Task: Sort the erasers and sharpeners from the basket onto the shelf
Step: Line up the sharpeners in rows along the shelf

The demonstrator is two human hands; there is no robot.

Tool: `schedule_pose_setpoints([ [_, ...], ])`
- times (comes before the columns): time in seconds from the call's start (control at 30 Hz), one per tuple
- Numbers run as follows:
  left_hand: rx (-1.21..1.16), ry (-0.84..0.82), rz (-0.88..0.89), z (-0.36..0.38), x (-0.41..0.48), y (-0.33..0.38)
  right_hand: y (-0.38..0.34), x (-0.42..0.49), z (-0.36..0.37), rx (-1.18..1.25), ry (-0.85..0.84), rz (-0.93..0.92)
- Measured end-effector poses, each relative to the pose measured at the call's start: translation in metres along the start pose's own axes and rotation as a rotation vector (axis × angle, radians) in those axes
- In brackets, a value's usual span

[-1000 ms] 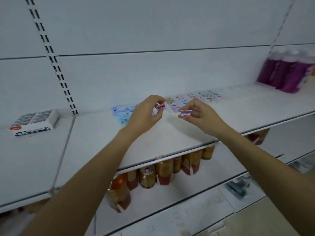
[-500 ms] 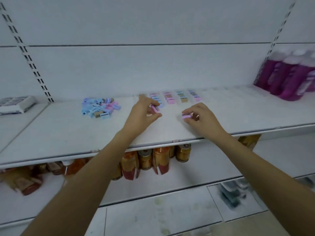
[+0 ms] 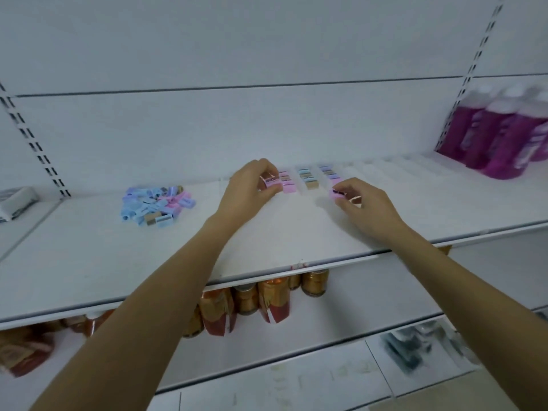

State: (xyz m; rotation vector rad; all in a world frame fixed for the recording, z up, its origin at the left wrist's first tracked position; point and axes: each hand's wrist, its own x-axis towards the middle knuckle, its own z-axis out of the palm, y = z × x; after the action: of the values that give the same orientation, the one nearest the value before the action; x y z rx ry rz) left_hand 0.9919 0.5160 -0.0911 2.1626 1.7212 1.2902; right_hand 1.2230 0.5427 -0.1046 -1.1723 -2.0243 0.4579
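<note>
a: where is the left hand (image 3: 249, 188) sitting against the sorted rows (image 3: 308, 179)?
b: it is hovering at the left end of the rows. its fingers are curling in, with thumb and fingertips pinching a small pink sharpener (image 3: 272, 181) just beside the leftmost row.
a: and the right hand (image 3: 367, 206)?
b: it is reaching in at the near right side of the rows, fingers bent, pinching a second pink sharpener (image 3: 338, 193) at the front of the rightmost row. i cannot tell whether that one is touching the shelf (image 3: 267, 241).
a: what are the rows lying on?
b: they are lying on the white shelf, towards its back, in short lines of pink, blue and tan pieces.
a: anything else around them?
b: a loose heap (image 3: 154, 204) of blue, pink and tan pieces is lying well to the left of the rows. purple bottles (image 3: 498, 134) are standing far to the right of the rows. a white box (image 3: 16, 201) is sitting farther left than the heap, and cans (image 3: 267, 298) are standing on the level below the rows.
</note>
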Motion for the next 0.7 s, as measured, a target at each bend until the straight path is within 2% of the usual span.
schedule_pose_setpoints([
  [0.2,0.017,0.064,-0.013,0.016,0.028,0.001,0.018,0.054,-0.002,-0.027,0.059,-0.080],
  [0.47,0.083,0.167,-0.137,0.043,0.042,-0.001,0.037,0.093,0.016,-0.010,-0.050,-0.316],
  [0.6,0.229,0.172,-0.048,0.050,0.031,-0.007,0.049,0.093,0.021,-0.013,-0.094,-0.376],
  [0.7,0.301,0.164,0.021,0.052,0.026,-0.011,0.052,0.091,0.023,-0.078,-0.112,-0.509],
])
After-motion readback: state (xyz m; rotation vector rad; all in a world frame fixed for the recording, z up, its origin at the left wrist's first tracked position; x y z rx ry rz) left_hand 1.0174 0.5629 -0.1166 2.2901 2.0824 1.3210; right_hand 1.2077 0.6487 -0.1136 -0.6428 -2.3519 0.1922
